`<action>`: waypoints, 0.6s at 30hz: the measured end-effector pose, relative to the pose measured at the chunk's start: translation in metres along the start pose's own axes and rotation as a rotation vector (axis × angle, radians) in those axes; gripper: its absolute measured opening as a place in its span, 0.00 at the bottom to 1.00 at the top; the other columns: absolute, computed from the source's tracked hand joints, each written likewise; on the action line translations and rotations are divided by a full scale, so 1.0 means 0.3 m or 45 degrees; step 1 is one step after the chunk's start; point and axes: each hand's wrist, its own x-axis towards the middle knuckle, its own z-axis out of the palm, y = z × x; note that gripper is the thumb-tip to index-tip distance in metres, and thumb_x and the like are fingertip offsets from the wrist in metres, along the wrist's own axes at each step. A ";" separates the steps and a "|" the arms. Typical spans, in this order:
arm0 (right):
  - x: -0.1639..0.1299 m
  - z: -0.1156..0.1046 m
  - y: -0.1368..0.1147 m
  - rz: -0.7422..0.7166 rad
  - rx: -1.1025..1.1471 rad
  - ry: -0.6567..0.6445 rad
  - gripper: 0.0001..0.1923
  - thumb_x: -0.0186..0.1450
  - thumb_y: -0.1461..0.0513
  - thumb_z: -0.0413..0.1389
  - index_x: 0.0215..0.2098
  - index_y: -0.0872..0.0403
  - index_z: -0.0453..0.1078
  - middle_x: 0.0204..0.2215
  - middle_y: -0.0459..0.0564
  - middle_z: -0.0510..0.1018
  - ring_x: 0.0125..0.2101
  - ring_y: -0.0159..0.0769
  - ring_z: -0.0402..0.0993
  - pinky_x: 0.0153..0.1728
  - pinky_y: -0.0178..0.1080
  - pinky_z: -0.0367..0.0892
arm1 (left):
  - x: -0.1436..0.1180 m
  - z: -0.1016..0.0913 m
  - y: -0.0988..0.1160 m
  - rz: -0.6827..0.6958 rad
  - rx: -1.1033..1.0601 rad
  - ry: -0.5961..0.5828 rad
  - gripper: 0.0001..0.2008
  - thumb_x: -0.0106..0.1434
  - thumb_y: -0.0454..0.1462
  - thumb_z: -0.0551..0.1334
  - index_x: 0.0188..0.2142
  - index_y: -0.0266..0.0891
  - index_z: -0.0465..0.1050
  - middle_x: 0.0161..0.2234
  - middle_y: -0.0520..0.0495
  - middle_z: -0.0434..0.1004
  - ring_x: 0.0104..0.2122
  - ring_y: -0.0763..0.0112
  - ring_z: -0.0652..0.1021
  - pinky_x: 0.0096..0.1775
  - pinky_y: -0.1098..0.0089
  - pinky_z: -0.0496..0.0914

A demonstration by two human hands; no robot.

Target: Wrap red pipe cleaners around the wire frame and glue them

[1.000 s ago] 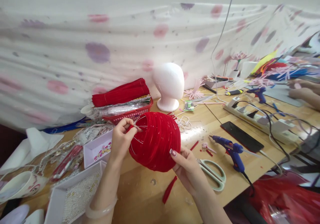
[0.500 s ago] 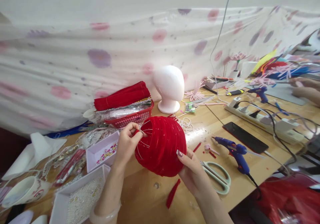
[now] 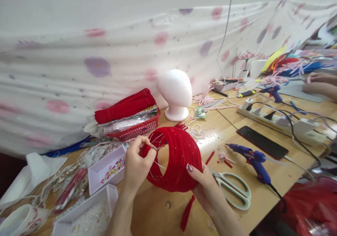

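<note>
L hand fingers pinch red strip end at wire rim of red wrapped dome frame; R hand fingers curled, gripping frame's lower side above wooden table.

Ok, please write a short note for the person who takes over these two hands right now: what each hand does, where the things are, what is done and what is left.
Left hand: fingers pinch a red strip end and a wire at the open rim of the red shell.
Right hand: holds the shell from below, thumb on its side, above the table.
Nearby: scissors and glue gun to the right, loose red strip under the shell, red basket behind.
Done: red strips cover most of the wire frame.
Left: bare wires show at the open end near the left hand.
</note>
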 end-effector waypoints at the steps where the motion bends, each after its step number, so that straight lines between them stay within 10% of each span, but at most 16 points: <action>1: 0.000 0.005 0.000 -0.005 0.001 0.008 0.23 0.53 0.56 0.73 0.45 0.52 0.79 0.43 0.55 0.86 0.47 0.51 0.82 0.50 0.49 0.75 | -0.007 0.001 0.005 0.024 0.013 0.001 0.06 0.51 0.37 0.61 0.28 0.45 0.63 0.25 0.55 0.71 0.31 0.66 0.76 0.34 0.69 0.68; 18: 0.013 -0.047 0.009 0.028 0.111 -0.065 0.19 0.60 0.48 0.68 0.42 0.52 0.81 0.39 0.54 0.86 0.45 0.49 0.83 0.48 0.48 0.77 | 0.020 -0.009 -0.035 -0.016 -0.070 -0.037 0.06 0.51 0.36 0.61 0.28 0.43 0.64 0.25 0.56 0.75 0.30 0.68 0.79 0.35 0.70 0.70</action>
